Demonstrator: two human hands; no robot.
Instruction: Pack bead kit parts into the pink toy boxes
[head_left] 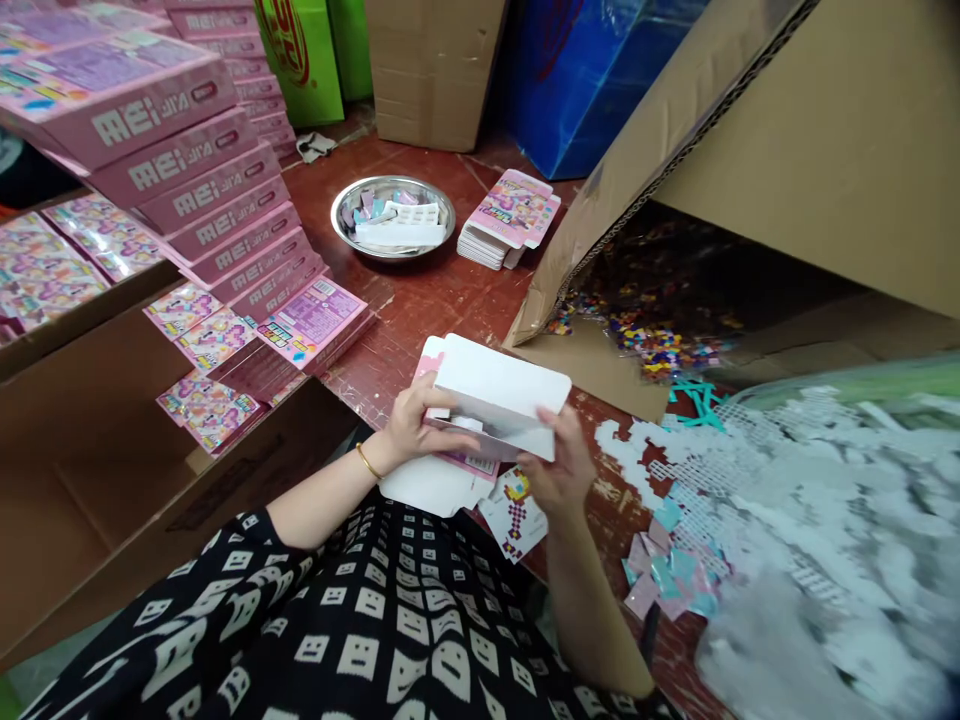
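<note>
Both my hands hold a small pink and white carton [499, 400] above the red table [420, 300]. My left hand [420, 425] grips its left end, fingers curled around the pink side. My right hand [559, 465] pinches the right end near an open white flap. A flat white carton blank [431, 485] and a printed card with a pixel figure [516, 515] lie under the hands. A gold bracelet is on my left wrist.
Stacked pink boxes [202, 180] rise at the left above brown cartons. A steel bowl [394, 215] and a pile of flat pink cartons [510, 215] sit farther back. A tipped cardboard box spills coloured beads [652, 340]. White plastic grids [787, 480] fill the right.
</note>
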